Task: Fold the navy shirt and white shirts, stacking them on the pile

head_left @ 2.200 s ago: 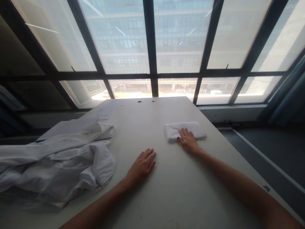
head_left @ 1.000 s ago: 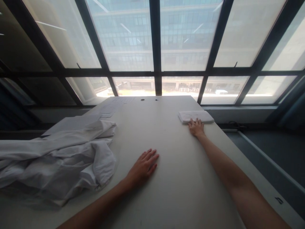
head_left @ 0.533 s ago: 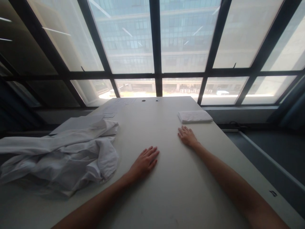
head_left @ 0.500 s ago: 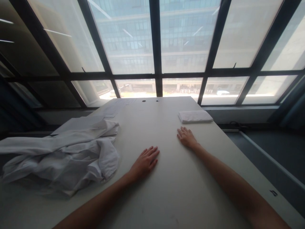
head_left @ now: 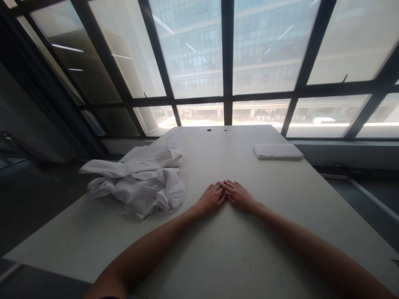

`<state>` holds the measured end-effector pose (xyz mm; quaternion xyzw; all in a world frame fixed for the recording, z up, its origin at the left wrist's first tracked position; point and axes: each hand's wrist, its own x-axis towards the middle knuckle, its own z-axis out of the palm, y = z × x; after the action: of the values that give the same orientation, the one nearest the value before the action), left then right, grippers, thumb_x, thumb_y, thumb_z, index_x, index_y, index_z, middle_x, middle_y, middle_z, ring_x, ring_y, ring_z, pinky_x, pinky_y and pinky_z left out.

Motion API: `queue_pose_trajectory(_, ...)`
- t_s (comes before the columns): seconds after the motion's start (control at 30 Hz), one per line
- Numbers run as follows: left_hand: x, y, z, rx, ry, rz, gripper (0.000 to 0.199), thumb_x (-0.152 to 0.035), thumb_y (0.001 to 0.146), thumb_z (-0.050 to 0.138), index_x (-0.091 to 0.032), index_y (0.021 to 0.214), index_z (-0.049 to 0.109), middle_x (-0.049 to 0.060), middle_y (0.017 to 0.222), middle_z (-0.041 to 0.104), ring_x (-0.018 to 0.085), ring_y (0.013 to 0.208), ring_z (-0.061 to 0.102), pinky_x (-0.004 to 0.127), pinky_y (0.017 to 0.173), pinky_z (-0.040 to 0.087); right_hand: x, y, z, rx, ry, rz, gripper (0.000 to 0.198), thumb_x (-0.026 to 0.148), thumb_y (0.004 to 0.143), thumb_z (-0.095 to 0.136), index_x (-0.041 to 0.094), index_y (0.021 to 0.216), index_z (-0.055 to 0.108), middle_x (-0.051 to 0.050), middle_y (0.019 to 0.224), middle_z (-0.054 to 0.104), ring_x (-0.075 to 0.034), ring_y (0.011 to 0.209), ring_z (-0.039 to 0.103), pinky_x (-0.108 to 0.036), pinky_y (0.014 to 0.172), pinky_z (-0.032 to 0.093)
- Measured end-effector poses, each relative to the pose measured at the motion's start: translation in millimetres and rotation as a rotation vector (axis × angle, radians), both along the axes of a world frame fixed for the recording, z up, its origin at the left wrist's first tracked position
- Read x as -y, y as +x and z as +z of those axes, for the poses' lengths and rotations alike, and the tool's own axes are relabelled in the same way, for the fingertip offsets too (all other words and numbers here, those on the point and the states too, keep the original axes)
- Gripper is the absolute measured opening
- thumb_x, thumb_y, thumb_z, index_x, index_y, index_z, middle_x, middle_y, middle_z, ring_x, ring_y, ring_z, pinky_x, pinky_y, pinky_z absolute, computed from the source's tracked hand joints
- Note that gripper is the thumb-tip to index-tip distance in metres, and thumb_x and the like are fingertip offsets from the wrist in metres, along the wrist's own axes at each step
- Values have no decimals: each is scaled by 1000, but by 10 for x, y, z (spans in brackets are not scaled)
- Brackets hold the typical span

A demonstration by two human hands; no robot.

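My left hand point(head_left: 211, 200) lies flat on the white table point(head_left: 199, 257), fingers stretched forward and holding nothing. Beside it, my right hand point(head_left: 238, 196) also rests flat on the tabletop, its fingertips touching those of the left. To the left of my hands sits a crumpled heap of white cloth point(head_left: 140, 185), its folds loose and its exact shape not clear. Farther off on the right, a white cloth folded into a flat rectangle point(head_left: 277, 151) lies near the table's right edge. Neither hand touches the cloths.
Pale sheets that look like paper point(head_left: 187, 131) lie at the far left of the table. A dark round hole point(head_left: 209, 130) shows near the far edge. Tall windows with a dark frame point(head_left: 227, 62) stand beyond, and a dark curtain point(head_left: 52, 87) hangs at left.
My right hand has moved left and nearer, away from the folded cloth, to meet my left hand. The view has turned left, showing more of the table's left corner.
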<state>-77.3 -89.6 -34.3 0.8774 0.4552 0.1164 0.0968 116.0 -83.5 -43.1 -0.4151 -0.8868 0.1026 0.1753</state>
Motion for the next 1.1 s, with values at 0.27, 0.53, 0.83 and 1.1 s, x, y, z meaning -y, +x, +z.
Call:
queue_pose_trajectory(0.27,23,-75,42,39,106,-61,40,-29,98,55,-22,137,58,9,148,55,23,139,48,41,119,35,-107,97,-118,-39,12,23,57,29,99,43,18,155,42,-11,158,42,-23,148,36,-46,123,26)
queue_pose_trajectory(0.53,79,-637,638,300,279,214,24,-22,97,53,-18,113,71,7,116,75,21,111,68,36,104,50,-137,173,-147,-27,34,61,48,33,100,44,21,145,55,-11,157,45,-24,147,39,-48,122,29)
queue_pose_trajectory(0.83,235,-2141,816,54,417,827,40,-26,95,57,-14,133,60,16,136,62,30,129,56,43,112,40,-160,175,-272,-63,83,63,47,33,98,43,22,142,59,-12,153,50,-27,144,42,-50,121,32)
queue_pose_trajectory(1.1,562,-2378,274,-35,343,1003,62,-34,91,63,-12,146,47,23,148,51,34,138,46,46,110,40,-167,170,-275,-48,110,51,47,32,98,43,20,141,60,-13,152,50,-28,143,44,-51,119,34)
